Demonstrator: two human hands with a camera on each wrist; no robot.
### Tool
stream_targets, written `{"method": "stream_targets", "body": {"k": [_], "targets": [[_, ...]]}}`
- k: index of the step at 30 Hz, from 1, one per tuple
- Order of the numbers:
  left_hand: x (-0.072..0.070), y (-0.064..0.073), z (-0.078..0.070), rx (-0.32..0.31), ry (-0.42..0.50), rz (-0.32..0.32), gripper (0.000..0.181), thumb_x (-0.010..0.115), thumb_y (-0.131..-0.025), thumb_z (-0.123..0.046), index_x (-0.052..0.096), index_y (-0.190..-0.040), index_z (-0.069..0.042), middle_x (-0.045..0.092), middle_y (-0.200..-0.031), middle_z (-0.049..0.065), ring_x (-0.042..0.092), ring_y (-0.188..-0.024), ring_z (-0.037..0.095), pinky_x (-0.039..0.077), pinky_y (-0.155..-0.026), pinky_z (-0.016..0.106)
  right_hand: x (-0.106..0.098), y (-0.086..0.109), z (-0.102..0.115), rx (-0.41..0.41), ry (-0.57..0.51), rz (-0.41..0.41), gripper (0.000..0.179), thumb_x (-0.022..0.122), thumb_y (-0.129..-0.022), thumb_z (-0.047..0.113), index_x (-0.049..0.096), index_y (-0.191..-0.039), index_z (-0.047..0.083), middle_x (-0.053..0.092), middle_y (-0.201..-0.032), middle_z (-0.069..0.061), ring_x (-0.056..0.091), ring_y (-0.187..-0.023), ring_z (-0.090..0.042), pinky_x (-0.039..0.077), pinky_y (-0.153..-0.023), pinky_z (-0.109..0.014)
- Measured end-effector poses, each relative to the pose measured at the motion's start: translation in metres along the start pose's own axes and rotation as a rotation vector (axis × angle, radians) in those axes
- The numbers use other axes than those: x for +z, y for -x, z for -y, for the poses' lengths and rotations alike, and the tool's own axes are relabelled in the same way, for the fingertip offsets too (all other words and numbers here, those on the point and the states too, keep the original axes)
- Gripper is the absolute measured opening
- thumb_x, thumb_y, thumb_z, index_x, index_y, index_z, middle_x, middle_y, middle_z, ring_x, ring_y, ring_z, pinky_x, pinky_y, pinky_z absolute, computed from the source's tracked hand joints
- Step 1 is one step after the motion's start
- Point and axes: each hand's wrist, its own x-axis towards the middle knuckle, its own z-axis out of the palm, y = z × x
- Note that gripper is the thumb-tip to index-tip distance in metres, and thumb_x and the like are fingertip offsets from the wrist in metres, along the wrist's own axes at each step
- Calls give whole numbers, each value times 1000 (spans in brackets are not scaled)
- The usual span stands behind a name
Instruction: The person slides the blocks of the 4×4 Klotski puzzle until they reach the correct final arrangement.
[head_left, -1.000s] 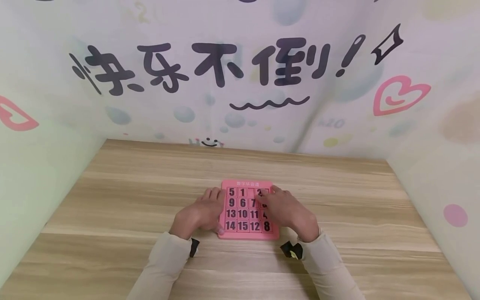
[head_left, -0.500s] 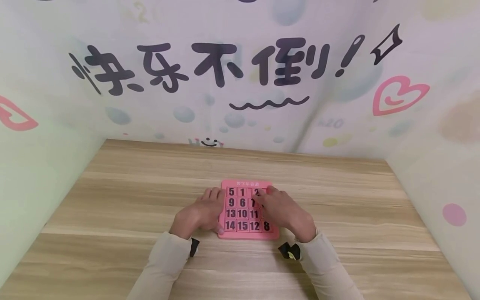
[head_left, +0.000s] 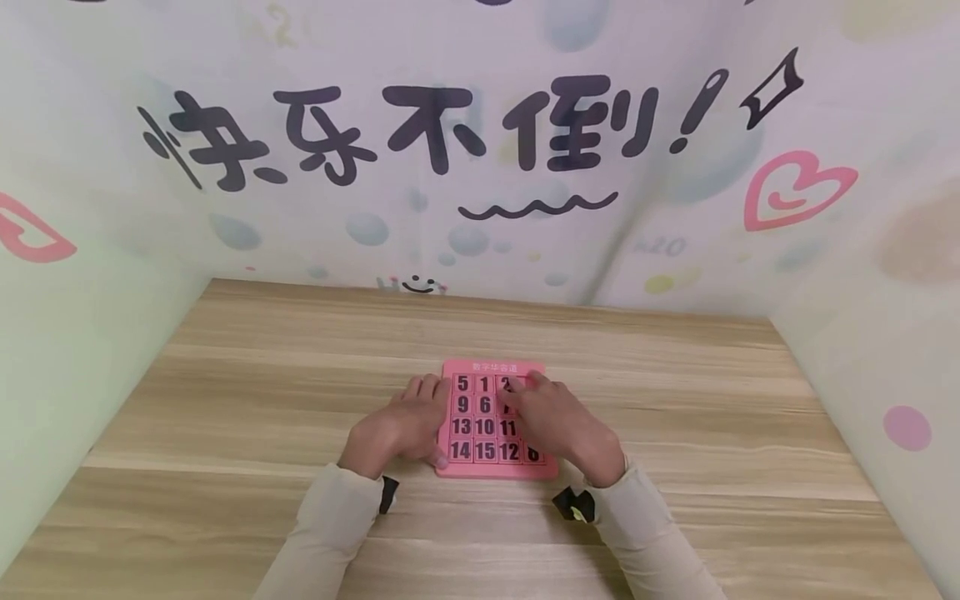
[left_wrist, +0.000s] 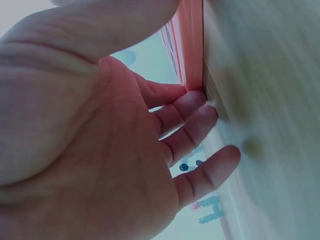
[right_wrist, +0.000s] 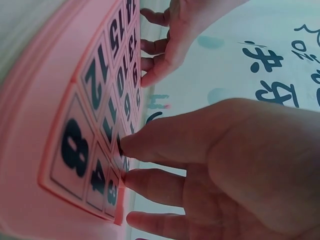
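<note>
A pink sliding number puzzle [head_left: 487, 472] lies flat on the wooden table, its tiles marked with black numerals. My left hand [head_left: 408, 425] rests along its left side. In the left wrist view, the index finger touches the pink edge and other fingertips come down by the table. My right hand [head_left: 562, 425] reaches over the right side, covering several tiles. One of its fingertips touches the tile marked 2 [head_left: 506, 381] in the top row. From the right wrist, the tile marked 3 [right_wrist: 112, 194] sits below a gap at the top right corner.
The wooden table [head_left: 262, 400] reaches back to a white printed wall cloth [head_left: 337, 250] with large black characters. Similar cloth walls enclose the left and right sides. A dark strap piece [head_left: 575, 504] shows at the right cuff.
The tile marked 2 has slid left beside the tile marked 1, closing the gap there. My right hand has moved slightly left with it. The left hand stays in place.
</note>
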Motion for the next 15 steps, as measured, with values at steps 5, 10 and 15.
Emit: {"method": "stream_targets", "body": {"k": [5,10,15], "targets": [[1,0,-2,-31,57,31,113,85,-74,-22,12,-157,3,10,-164,22,9,-152,38,12,-124,52,3,-2,0,-36,36,-32,20,55,-98,12,68,-114,11,57,-99,-4,49,-92,-23,50,-73,-40],[1,1,-2,-34,109,56,114,84,-75,-19,8,-157,3,-1,-165,21,-2,-153,35,7,-124,50,2,-1,-1,-25,-3,-17,28,55,-101,18,66,-125,10,61,-108,-9,51,-95,-24,52,-78,-44],[0,-1,-1,-23,104,48,114,84,-75,-20,8,-158,1,-1,-165,20,-1,-153,35,8,-124,49,-3,2,-7,51,-61,32,50,51,-103,24,43,-151,13,46,-152,-11,46,-132,-40,42,-106,-57]]}}
